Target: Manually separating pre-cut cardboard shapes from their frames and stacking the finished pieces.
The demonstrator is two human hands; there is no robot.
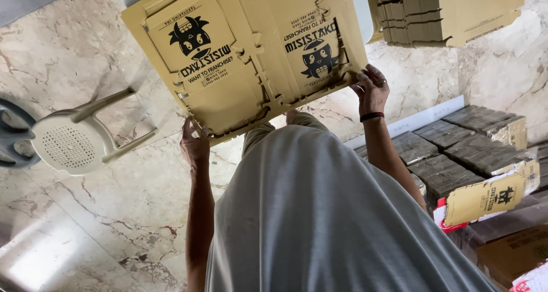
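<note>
I hold a flat, die-cut sheet of tan cardboard [245, 52], printed with black cartoon figures, out in front of my grey shirt. My left hand [194, 144] grips its near left corner. My right hand [371, 89], with a dark band at the wrist, grips its near right edge. The sheet is unfolded and tilted, and it covers part of the floor behind it.
A white plastic stool [74, 144] stands on the marble floor [114, 212] at left. A stack of flat tan cardboard [451, 12] lies at top right. Bundles of packed cardboard [468, 149] and a brown box [514, 252] sit at right.
</note>
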